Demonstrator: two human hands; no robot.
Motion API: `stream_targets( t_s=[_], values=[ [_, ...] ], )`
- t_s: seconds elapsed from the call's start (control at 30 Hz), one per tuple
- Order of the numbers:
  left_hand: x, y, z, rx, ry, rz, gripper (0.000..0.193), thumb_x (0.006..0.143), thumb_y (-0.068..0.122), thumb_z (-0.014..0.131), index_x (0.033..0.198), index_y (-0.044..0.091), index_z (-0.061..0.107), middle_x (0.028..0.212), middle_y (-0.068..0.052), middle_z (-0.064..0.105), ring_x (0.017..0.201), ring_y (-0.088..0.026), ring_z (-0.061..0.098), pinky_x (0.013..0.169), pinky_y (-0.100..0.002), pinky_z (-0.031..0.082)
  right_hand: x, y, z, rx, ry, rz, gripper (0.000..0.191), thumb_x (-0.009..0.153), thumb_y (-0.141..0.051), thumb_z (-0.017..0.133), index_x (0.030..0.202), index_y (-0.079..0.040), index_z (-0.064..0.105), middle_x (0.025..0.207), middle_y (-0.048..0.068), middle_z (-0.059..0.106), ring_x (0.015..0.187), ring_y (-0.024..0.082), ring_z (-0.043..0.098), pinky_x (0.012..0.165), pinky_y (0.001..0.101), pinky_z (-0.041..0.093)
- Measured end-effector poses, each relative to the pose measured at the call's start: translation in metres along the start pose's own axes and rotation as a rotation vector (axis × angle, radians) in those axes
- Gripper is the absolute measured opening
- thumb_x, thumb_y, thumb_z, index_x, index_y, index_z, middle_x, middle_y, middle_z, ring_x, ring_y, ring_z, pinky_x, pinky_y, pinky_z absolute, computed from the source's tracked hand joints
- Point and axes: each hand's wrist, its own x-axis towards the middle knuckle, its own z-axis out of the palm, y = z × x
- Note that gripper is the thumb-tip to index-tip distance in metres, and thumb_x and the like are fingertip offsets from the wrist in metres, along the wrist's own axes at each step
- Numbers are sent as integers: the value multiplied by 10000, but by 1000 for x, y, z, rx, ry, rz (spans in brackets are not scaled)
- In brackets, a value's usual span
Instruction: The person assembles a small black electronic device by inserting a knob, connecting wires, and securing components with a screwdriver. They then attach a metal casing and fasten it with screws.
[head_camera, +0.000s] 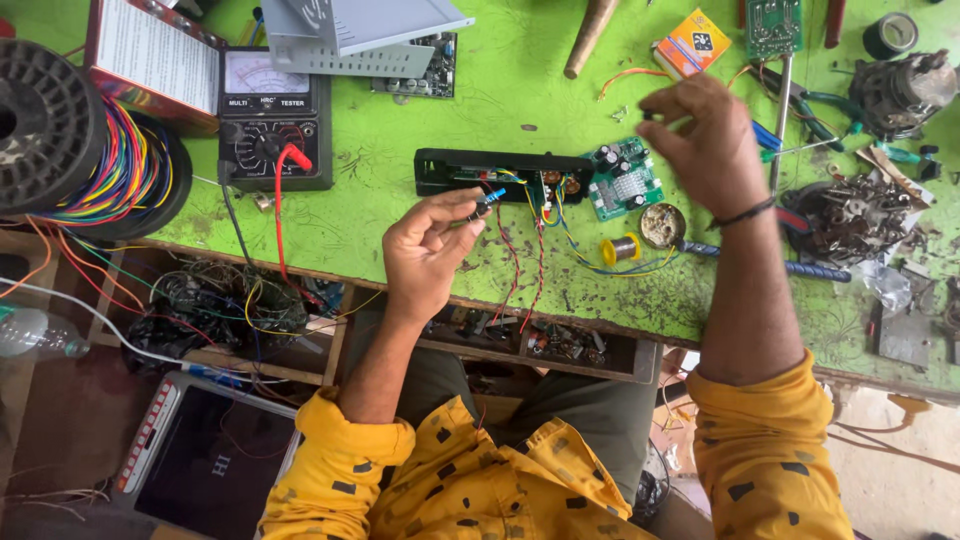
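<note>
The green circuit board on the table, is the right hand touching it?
Apart. The head view shows the right hand raised, pinching something tiny at its fingertips, while the green circuit board lies on the green table below and to its left.

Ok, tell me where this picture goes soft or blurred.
Head view: even daylight, no harsh glare on the green bench; the right hand is slightly motion-blurred at its fingers; the left hand is sharper; edges bow a little, as at the wire spool.
</note>
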Motion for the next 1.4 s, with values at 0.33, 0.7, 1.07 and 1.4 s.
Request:
stream_targets(
  t_s=[0.33,0.7,1.07,1.4],
  values=[
    [-4,2,-2,-9,-106,26,216,952,-143,696,1141,-37,693,1350,-213,649,1215,-226,691,1036,-341,626,-22,-85,47,275,-156,-418,260,870,-101,842,1109,-42,755,1048,93,761,930,245,712,830,353,563],
    [-3,5,-1,58,-121,-8,214,944,-153,691,1128,-44,695,1353,-232,642,1222,-234,685,1030,-366,635,-21,-79,53,277,-197,-406,213,883,-108,827,1079,-53,762,1064,83,760,955,251,715,830,363,567],
    [-3,10,2,217,-137,8,191,943,-98,718,1115,-17,732,1304,-188,684,1126,-201,732,957,-326,630,-21,-74,55,265,-201,-401,199,868,-102,838,1054,-59,782,1021,80,780,890,227,723,787,351,568],
    [-2,6,0,112,-124,-2,224,944,-121,708,1145,-24,727,1292,-188,691,1122,-180,731,976,-317,654,-21,-82,57,240,-220,-405,211,879,-120,841,1073,-73,772,1045,71,773,916,225,708,816,361,559]
  ],
)
